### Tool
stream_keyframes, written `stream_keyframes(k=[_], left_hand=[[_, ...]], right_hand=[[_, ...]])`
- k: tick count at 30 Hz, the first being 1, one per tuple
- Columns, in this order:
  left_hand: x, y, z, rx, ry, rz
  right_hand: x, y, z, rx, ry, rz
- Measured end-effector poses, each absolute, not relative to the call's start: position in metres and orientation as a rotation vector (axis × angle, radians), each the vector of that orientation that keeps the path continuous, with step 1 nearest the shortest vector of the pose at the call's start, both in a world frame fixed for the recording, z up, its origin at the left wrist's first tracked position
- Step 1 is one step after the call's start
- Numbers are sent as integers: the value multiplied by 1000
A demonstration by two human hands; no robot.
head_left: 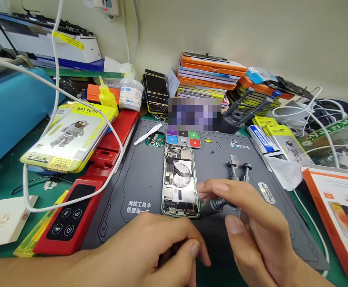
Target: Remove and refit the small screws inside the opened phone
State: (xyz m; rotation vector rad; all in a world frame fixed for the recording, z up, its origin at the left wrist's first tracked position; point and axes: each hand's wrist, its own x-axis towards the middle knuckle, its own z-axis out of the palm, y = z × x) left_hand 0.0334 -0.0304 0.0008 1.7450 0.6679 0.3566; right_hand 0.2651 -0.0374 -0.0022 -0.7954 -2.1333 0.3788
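Observation:
An opened phone (180,181) lies on the dark grey mat (123,171), its inner parts and a round coil showing. Just below the phone's near end is my left hand (159,251), its fingers curled downward; whether anything is between them is hidden. My right hand (251,215) is at the phone's right edge, fingers apart and holding nothing, with the index fingertip close to the frame. Beside and partly behind it are dark grey screwdrivers (233,170). Above the phone sits a coloured magnetic tray (183,138), and a white pry tool (148,134) rests to its left.
A red device (69,215) and yellow battery boxes (72,133) stand at the left, crossed by a white cable (56,59). Orange boxes (210,71) are stacked at the back. An orange-edged box (341,219) is at the right, near a metal blade (266,193).

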Motion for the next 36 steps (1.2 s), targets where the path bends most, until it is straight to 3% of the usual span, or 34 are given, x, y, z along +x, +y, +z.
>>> stream_keyframes(k=[6,17,36], left_hand=[[35,-32,-4,1700,639,532],[33,-33,-7,1736,565,534],[31,-32,4,1815,635,348]], right_hand=[[259,-30,-6,-800,-2140,193],[253,-31,2,-979,-1552,437],[257,-36,-10,-961,-1896,462]])
